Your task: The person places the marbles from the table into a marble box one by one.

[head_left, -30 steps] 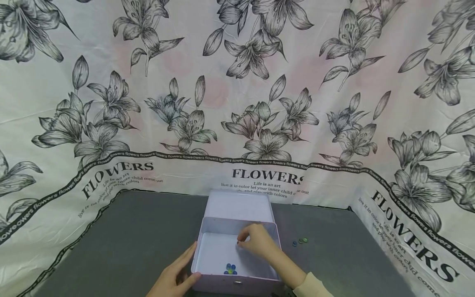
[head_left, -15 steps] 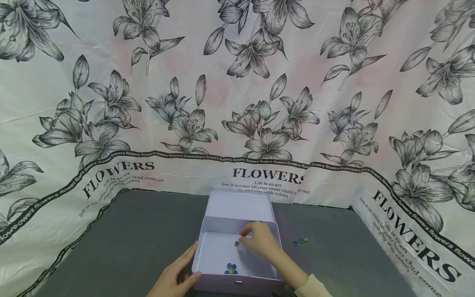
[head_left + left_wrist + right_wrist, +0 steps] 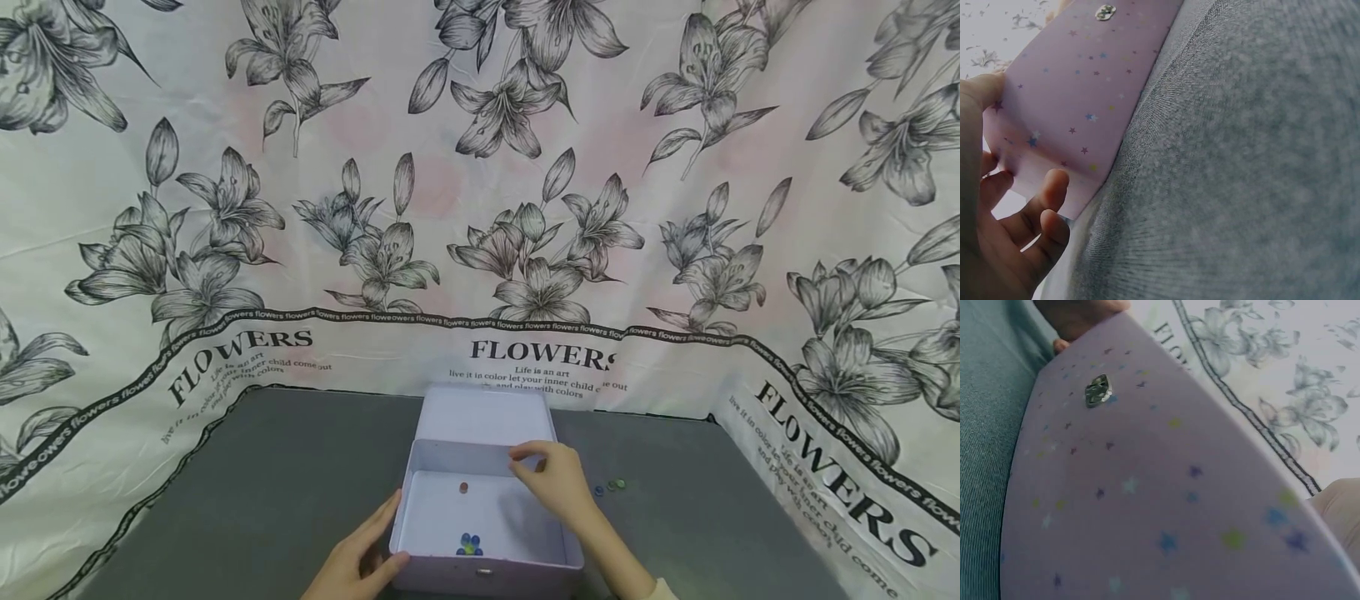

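Note:
A lilac lidded box [image 3: 486, 575] with a star pattern stands open on the grey tabletop. My left hand [image 3: 356, 554] grips its front left corner, thumb at the front rim and fingers along the side. Inside, a small reddish-brown glass bead [image 3: 463, 487] lies alone on the white floor, towards the back. Near the front wall several blue beads [image 3: 470, 545] sit in a flower-like ring around a yellow-green middle. Above the box's right side hovers my right hand [image 3: 558, 483], its fingers loosely bent, with nothing visible between thumb and index finger.
Right of the box, a blue bead [image 3: 598, 492] and two greenish beads [image 3: 616, 484] lie on the grey tabletop [image 3: 300, 467]. The box's raised lid [image 3: 486, 414] leans back towards a flower-printed cloth [image 3: 390, 358] that hangs behind and along both sides.
My right hand has let go of the reddish-brown bead and moved right, away from it. That bead now lies on the box floor. My left hand stays on the corner.

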`<control>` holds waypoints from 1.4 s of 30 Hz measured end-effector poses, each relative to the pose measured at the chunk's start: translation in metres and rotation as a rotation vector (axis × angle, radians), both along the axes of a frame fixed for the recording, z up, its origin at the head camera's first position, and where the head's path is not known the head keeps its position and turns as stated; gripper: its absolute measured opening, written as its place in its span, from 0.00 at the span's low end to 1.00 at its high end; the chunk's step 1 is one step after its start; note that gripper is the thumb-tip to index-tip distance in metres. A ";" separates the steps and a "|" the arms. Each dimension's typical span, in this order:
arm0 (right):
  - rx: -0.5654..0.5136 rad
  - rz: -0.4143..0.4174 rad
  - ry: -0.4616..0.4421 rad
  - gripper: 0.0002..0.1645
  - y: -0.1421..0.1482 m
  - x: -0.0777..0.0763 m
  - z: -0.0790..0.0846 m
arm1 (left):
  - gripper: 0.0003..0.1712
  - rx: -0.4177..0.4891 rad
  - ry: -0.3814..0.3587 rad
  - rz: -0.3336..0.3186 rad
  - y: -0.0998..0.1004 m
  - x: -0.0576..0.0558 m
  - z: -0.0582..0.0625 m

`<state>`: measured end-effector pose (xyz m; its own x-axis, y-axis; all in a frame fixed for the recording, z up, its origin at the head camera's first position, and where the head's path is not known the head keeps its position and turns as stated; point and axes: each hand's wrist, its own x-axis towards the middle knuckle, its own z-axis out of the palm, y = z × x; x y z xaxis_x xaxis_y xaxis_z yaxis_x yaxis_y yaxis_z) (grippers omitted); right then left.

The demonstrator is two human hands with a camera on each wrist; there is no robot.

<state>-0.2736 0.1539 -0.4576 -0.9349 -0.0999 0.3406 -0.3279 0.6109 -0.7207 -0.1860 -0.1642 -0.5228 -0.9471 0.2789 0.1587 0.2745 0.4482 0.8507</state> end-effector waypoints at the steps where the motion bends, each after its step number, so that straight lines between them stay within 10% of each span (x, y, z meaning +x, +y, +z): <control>1: -0.011 -0.016 0.013 0.07 0.004 0.001 0.001 | 0.45 0.001 -0.005 0.001 0.000 0.000 0.000; 22: 0.100 -0.333 0.042 0.11 0.128 -0.007 -0.033 | 0.45 0.023 -0.005 0.001 0.000 0.001 0.004; 42: 0.188 -0.374 -0.004 0.13 0.168 -0.015 -0.071 | 0.45 0.004 -0.016 0.003 0.000 0.000 0.003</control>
<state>-0.2888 0.3224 -0.5282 -0.9199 0.1867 0.3449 -0.0558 0.8081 -0.5863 -0.1858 -0.1644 -0.5201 -0.9502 0.2759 0.1449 0.2600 0.4455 0.8567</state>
